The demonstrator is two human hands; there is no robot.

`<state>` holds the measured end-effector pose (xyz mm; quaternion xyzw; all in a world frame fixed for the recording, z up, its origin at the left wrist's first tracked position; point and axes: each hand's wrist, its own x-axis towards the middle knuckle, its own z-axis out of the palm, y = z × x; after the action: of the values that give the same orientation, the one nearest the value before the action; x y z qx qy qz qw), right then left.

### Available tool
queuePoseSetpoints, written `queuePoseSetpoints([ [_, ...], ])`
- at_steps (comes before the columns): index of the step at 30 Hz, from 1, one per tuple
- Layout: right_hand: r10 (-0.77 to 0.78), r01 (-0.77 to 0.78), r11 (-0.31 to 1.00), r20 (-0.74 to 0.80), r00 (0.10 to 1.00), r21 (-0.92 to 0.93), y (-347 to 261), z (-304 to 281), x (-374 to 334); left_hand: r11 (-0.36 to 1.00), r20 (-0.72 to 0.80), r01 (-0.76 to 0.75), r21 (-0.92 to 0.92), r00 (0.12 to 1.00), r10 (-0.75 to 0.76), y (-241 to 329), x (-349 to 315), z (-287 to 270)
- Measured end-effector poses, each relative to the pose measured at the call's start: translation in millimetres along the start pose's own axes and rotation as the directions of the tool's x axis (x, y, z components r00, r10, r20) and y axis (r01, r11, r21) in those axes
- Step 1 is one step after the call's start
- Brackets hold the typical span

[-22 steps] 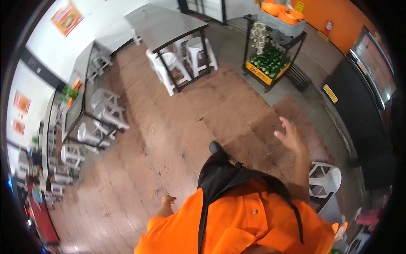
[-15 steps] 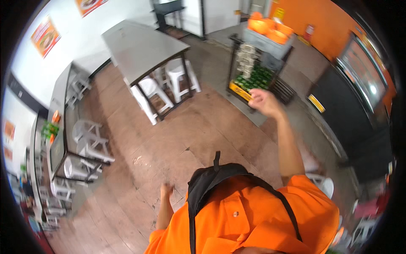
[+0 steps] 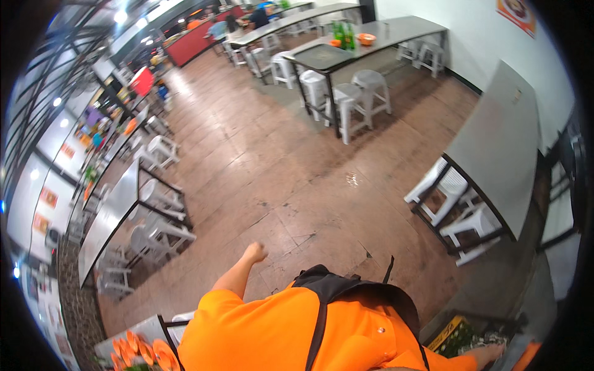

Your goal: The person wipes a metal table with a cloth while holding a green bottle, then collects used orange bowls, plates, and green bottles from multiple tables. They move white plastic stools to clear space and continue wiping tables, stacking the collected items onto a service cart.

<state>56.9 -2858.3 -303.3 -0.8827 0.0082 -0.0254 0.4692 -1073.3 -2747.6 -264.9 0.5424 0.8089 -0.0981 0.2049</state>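
Observation:
My left hand [image 3: 255, 252] hangs in the air over the brown tiled floor [image 3: 297, 216]. Its fingers are curled in, and nothing shows in them. At the lower right my right hand [image 3: 490, 353] reaches out beside a dark cart [image 3: 507, 320]. The fingers are small and unclear there, and whether they touch the cart cannot be made out. On the cart, next to that hand, is a yellow crate [image 3: 447, 332] with green things [image 3: 459, 341] in it. An orange piece [image 3: 529, 357] shows just past the hand.
A long grey table [image 3: 495, 136] with white stools [image 3: 450, 185] stands at the right. Another table [image 3: 402, 34] bears green bottles [image 3: 344, 36] and an orange bowl [image 3: 366, 39]. Tables [image 3: 117, 210] and stools [image 3: 162, 198] line the left. Orange bowls [image 3: 139, 349] sit at lower left.
My view has swung left, bringing the long dining room into sight. The cart has shifted to the lower right edge. My right hand, raised ahead before, is now out at my right side.

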Motion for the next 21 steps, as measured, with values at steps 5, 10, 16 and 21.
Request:
queuePoseSetpoints([
  [5, -0.457, 0.493, 0.853, 0.211, 0.864, -0.173, -39, 108, -167, 0.862, 0.283, 0.492, -0.122, 0.85, -0.445, -85, -133, 118],
  [10, -0.383, 0.674, 0.735, 0.776, 0.501, -0.072, -11, 189, -381, 0.863, 0.267, 0.412, -0.293, 0.902, -0.34, -42, -188, 158],
  [16, -0.423, 0.53, 0.733, 0.896, -0.137, 0.427, -95, 188, -780, 0.704, -0.028, 0.185, -0.685, 0.96, -0.279, -110, -177, 162],
  [21, -0.178, 0.509, 0.313, 0.576, -0.798, 0.802, -175, 81, -1064, 0.73, -0.382, 0.034, -0.683, 0.835, -0.396, -226, -174, 88],
])
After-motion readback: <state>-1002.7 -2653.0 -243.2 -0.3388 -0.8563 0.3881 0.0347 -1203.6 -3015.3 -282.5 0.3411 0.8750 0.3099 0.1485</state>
